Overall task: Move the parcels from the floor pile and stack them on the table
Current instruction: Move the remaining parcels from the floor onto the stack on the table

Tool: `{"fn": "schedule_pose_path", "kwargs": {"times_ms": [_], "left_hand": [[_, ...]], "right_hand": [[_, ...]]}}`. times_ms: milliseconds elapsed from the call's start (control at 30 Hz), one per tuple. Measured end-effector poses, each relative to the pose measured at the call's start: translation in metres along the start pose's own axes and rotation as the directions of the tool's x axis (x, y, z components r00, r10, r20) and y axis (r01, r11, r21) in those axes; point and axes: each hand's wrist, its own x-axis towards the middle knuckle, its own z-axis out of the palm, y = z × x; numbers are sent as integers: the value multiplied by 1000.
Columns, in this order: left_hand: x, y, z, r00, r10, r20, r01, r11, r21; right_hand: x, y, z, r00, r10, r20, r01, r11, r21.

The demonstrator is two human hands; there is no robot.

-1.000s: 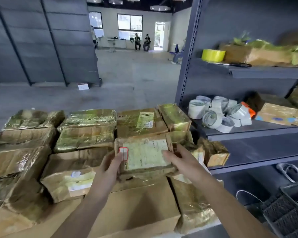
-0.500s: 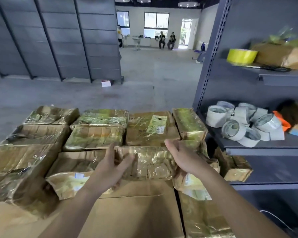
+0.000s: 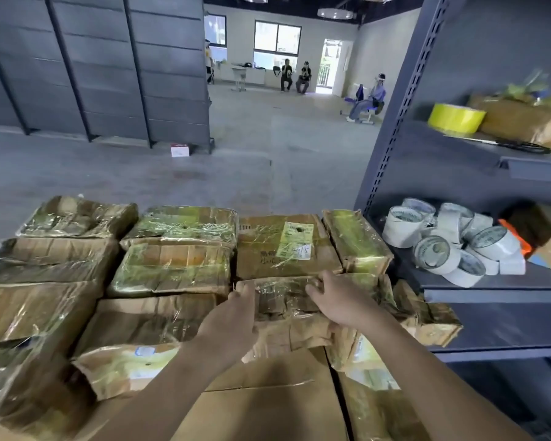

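Left hand (image 3: 233, 316) grips left end of wrapped parcel (image 3: 283, 302); right hand (image 3: 337, 300) grips right end, fingers curled over top. Parcel lies on stack (image 3: 61, 307), toward right edge, touching labelled parcel (image 3: 268, 249) behind. Tape rolls (image 3: 439, 249) on shelf (image 3: 490, 294) just beside stack.

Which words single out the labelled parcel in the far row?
Left of the grey rack lies a stack of parcels. The labelled parcel is second from the right in its far row. Only it there bears a pale yellow label.
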Motion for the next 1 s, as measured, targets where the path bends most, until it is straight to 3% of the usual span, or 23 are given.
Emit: {"fn": "schedule_pose_path", "kwargs": {"times_ms": [100,233,400,600,700,833,900,1000], "left_hand": [[12,1,7,998,-53,-21,56,989,136],[18,9,20,992,-114,59,82,917,389],[26,15,22,982,-177,67,134,901,413],[26,13,26,989,-145,-33,144,873,466],[26,13,28,989,-112,-93,144,834,532],[28,10,27,998,-12,-62,46,816,576],[30,9,31,998,59,16,-58,827,559],[33,9,41,994,111,-4,-94,852,515]], "right_hand": [[6,-2,6,999,-10,46,13,997,-80],[9,-10,18,988,-44,148,71,982,-177],[13,-9,26,996,-38,82,54,979,-199],[8,-2,19,959,-186,-216,123,954,-273],[11,19,10,930,-168,-326,59,946,-319],[15,52,8,973,92,-212,-155,941,-302],[14,61,12,979,86,-186,-130,962,-241],[12,65,18,977,11,-211,-64,967,-246]]}}
